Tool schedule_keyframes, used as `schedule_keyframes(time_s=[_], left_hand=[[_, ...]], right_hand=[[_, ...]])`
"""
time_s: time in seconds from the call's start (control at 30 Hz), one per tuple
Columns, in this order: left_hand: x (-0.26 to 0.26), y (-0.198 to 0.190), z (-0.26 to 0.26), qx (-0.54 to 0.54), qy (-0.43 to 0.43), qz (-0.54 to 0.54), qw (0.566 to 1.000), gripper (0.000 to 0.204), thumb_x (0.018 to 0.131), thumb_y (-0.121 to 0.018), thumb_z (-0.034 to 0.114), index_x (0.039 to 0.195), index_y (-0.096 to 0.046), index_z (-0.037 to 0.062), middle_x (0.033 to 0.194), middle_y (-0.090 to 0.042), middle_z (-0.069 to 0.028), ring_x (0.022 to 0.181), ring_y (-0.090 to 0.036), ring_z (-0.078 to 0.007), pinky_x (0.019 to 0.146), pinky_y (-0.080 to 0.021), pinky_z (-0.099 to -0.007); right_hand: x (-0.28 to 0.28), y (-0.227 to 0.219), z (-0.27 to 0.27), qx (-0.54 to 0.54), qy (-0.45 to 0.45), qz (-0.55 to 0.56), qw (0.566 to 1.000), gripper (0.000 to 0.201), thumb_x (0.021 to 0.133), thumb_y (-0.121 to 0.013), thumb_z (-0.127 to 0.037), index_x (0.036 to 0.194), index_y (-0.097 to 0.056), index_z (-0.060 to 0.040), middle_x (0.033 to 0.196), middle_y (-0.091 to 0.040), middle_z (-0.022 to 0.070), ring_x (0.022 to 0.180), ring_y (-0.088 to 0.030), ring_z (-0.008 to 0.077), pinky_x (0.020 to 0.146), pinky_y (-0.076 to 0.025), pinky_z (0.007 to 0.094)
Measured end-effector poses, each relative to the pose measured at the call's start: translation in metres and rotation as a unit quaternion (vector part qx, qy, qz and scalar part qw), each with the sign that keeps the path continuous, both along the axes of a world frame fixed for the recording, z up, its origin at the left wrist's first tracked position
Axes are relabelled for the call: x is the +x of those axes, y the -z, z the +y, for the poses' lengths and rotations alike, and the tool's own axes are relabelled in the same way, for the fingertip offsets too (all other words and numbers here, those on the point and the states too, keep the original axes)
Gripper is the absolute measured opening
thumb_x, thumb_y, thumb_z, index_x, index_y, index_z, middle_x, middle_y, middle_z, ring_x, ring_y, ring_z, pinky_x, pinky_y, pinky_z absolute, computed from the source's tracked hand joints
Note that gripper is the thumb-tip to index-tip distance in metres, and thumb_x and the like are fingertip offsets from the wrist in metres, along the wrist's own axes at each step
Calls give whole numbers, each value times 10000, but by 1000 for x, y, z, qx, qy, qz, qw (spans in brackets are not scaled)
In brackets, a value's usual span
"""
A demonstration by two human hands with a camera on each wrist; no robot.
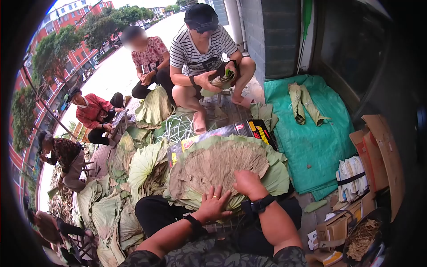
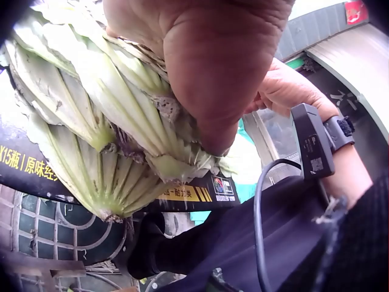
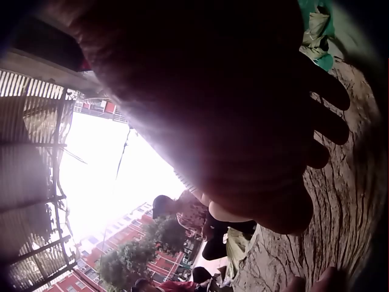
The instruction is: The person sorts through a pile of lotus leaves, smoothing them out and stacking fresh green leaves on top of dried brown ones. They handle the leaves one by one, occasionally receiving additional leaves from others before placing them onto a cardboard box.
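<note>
A stack of big dried lotus leaves (image 1: 213,164), brown on top with pale green edges, lies fanned out over my lap. My left hand (image 1: 214,204), a ring on one finger, rests on the near part of the top leaf with fingers spread. To its right, my right hand (image 1: 249,183) touches the brown surface. In the right wrist view its dark fingers (image 3: 331,131) stand apart over the veined leaf (image 3: 279,261). The left wrist view shows pale gathered leaf bases (image 2: 112,204) below the left hand (image 2: 213,61).
A black printed board (image 1: 261,131) lies under the stack. More leaves (image 1: 106,209) spread on the left. Two rolled leaves (image 1: 307,104) lie on a green tarp (image 1: 311,151). Across sits a person (image 1: 204,53) holding a leaf bundle. Cardboard (image 1: 382,155) and a basin (image 1: 378,218) stand right.
</note>
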State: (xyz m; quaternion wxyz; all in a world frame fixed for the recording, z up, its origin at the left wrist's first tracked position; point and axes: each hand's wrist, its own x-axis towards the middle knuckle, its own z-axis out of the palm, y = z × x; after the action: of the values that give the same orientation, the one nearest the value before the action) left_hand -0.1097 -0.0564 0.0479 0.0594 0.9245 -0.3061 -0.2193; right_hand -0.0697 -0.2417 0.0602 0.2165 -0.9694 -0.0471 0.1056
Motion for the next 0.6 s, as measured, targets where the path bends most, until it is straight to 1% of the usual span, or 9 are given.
schedule_keyframes(time_s=[0.3, 0.6], left_hand=[[0, -1, 1, -4, 0, 4, 1000, 828, 732, -578, 561, 1384, -223, 195, 1433, -108, -238, 1303, -94, -481, 980, -185, -631], [0, -2, 0, 1, -1, 18, 1000, 835, 737, -570, 566, 1388, -215, 183, 1437, -90, -239, 1307, -80, -479, 984, -181, -627]], right_hand=[[-1, 0, 2, -6, -13, 20, 1000, 311, 716, -626, -282, 916, -568, -51, 872, -617, 163, 855, -594, 343, 724, -474, 458], [-2, 1, 0, -9, -31, 12, 999, 297, 719, -624, -274, 904, -564, -50, 867, -618, 158, 856, -592, 341, 725, -476, 448]])
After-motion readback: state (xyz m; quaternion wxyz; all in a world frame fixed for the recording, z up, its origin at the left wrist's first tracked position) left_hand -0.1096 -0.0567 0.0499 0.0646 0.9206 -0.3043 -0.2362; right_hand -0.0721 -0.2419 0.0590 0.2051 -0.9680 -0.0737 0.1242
